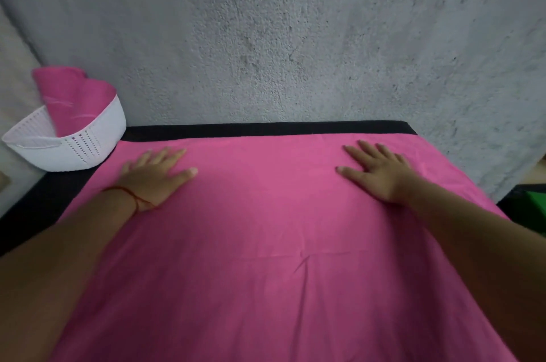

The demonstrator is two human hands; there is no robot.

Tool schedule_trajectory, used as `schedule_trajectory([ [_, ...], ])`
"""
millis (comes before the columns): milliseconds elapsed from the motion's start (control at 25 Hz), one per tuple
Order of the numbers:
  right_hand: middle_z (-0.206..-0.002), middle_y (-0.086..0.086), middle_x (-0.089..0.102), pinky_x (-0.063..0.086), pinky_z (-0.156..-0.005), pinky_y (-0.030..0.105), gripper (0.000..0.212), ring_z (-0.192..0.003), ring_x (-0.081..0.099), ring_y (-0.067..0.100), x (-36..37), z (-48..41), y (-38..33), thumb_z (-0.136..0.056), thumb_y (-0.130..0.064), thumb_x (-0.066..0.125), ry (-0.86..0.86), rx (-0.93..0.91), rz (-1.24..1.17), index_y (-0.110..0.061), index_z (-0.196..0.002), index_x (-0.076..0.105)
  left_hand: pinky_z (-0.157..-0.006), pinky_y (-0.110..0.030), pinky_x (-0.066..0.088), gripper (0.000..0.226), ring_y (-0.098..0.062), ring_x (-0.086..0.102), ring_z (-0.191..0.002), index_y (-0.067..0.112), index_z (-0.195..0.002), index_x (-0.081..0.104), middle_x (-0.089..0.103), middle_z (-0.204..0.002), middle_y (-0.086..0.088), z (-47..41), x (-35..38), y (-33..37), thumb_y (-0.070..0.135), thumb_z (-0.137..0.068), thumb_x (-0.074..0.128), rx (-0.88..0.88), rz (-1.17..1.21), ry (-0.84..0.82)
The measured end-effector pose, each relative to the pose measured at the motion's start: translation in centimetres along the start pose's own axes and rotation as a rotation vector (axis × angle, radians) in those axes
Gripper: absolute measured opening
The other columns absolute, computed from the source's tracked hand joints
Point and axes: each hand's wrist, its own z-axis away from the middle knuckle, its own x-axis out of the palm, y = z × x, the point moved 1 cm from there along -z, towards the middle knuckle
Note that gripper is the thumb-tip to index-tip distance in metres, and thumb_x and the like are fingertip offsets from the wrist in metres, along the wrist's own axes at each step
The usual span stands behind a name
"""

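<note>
A large pink cloth (266,228) lies spread flat over a black table (266,127), covering nearly all of it. My left hand (153,175) rests palm down on the cloth near its far left corner, fingers straight and slightly blurred. A thin red thread circles that wrist. On the far right part of the cloth my right hand (378,172) presses flat, fingers spread. Neither hand holds anything. A faint crease runs across the cloth near its middle.
A white perforated plastic basket (88,140) stands at the table's far left corner and holds rolled pink cloths (74,98). A rough grey wall (295,36) rises directly behind the table. Something green (536,202) shows past the right edge.
</note>
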Motion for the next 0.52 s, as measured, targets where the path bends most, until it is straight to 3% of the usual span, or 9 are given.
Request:
schedule_trajectory([
  [160,-0.178,-0.009,0.004,0.006,-0.131,0.057,0.114,-0.164,0.003,0.024,-0.1,-4.4,8.7,-0.065,-0.112,0.009,0.028,0.287,-0.034,-0.055,-0.164,0.005,-0.125,-0.062,0.006,0.112,-0.028,0.003,-0.161,0.059,-0.158,0.004,0.001,-0.174,0.012,-3.1,-0.3,-2.5,0.109,-0.058,0.002,-0.035,0.023,0.002],
  [360,-0.177,-0.014,0.004,0.005,-0.132,0.044,0.123,-0.164,-0.001,0.014,-0.2,-6.6,9.3,-0.060,-0.106,0.001,0.017,0.203,-0.020,-0.047,-0.168,0.010,-0.123,-0.068,0.004,0.103,-0.030,0.000,-0.161,0.066,-0.154,0.002,-0.001,-0.174,0.014,-6.0,-0.1,-3.3,0.110,-0.062,0.009,-0.048,0.042,-0.013],
  [440,-0.177,-0.013,0.003,0.004,-0.132,0.046,0.113,-0.164,-0.001,0.017,-0.6,-7.1,9.6,-0.069,-0.105,0.003,0.008,0.212,-0.032,-0.049,-0.167,0.012,-0.122,-0.068,0.002,0.093,-0.029,-0.002,-0.161,0.066,-0.154,0.003,-0.002,-0.173,0.016,-6.7,-0.2,-2.8,0.105,-0.070,0.013,-0.055,0.049,-0.022],
  [520,-0.178,-0.011,0.001,0.005,-0.131,0.059,0.094,-0.164,0.003,0.026,-0.8,-6.9,9.5,-0.082,-0.101,0.013,0.009,0.281,-0.038,-0.055,-0.164,0.011,-0.123,-0.068,0.002,0.080,-0.031,-0.005,-0.160,0.064,-0.156,0.004,-0.003,-0.173,0.016,-6.1,-0.9,-2.3,0.096,-0.083,0.015,-0.101,0.011,-0.040],
])
